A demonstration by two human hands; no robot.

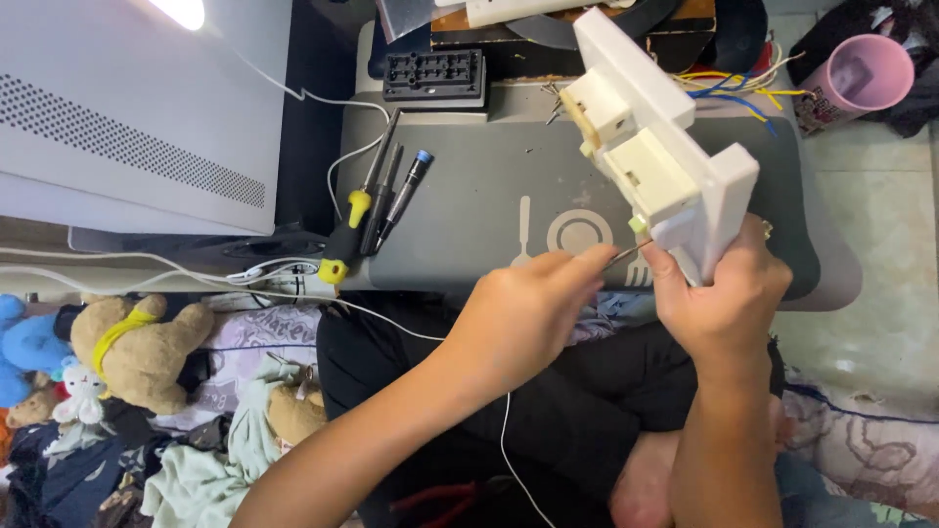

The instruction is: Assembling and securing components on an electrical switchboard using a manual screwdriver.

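Note:
My right hand (722,293) grips the lower end of a white wall switch plate (657,127), held upright with its cream-coloured back modules facing me. My left hand (528,308) pinches a thin metal tool (626,254) whose tip touches the lowest module on the plate. Both hands hover over a grey lap tray (469,205) that rests across my knees.
On the tray's left lie a yellow-handled screwdriver (350,230) and a blue-tipped driver (406,191). A black bit holder (435,76), coloured wires (729,86) and a pink cup (861,73) sit at the back. A white appliance (127,108) stands left; stuffed toys (137,347) lie below.

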